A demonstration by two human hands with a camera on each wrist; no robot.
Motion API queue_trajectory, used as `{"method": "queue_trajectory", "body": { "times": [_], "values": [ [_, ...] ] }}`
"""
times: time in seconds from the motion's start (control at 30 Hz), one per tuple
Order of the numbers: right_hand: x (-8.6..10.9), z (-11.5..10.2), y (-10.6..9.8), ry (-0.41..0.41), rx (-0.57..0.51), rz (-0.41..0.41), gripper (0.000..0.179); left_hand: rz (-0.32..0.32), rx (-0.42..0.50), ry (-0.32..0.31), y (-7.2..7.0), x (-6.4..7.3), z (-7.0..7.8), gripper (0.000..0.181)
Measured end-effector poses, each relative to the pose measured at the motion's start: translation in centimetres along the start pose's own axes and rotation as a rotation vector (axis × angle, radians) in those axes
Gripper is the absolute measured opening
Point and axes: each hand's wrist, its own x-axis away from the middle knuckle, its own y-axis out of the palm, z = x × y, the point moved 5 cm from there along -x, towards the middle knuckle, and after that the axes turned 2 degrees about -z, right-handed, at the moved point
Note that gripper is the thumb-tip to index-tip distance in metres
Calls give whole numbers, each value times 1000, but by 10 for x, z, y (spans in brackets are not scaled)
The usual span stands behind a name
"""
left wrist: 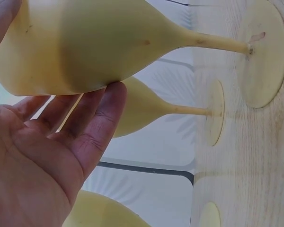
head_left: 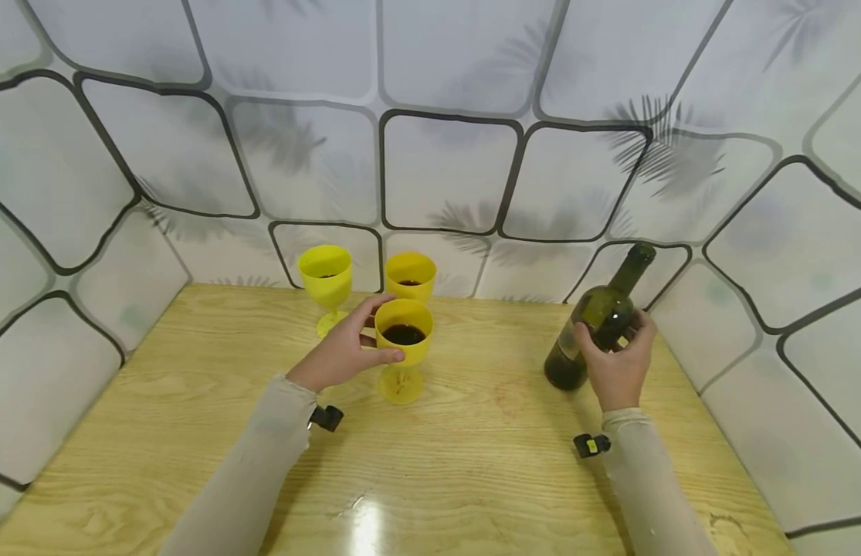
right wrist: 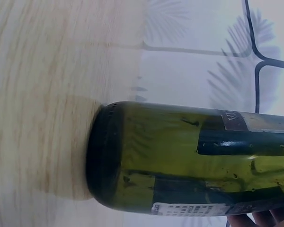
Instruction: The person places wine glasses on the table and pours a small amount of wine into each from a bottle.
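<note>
My left hand holds the nearest yellow goblet by its bowl, thumb on the near side and fingers on the far side. Dark liquid shows inside, and the goblet's foot is at the tabletop. In the left wrist view the fingers touch the bowl above the stem. On the right, my right hand grips a green glass wine bottle around its body. The right wrist view shows the bottle's base right at the wood; only some fingertips appear at that view's lower right corner.
Two more yellow goblets stand near the back wall: one at the left, the other behind the held goblet. Both contain dark liquid. Patterned walls enclose the wooden table at the back and sides.
</note>
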Motion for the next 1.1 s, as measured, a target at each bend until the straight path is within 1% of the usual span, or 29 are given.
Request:
{"method": "queue_trajectory", "body": {
  "times": [0.27, 0.57, 0.8, 0.93, 1.1],
  "values": [
    [1, 4, 0, 1, 13, -5, 80, 2, -1, -8, 1, 0, 0, 92],
    [3, 6, 5, 6, 19, -22, 81, -11, 33, -26, 0, 4, -6, 99],
    [3, 8, 2, -6, 31, 1, 80, -27, 38, -27, 2, 1, -4, 98],
    [2, 7, 3, -20, 35, -3, 79, -25, 43, -17, 4, -1, -2, 96],
    [1, 6, 5, -36, 30, -12, 78, -2, 58, 9, 10, -3, -4, 90]
  ]
}}
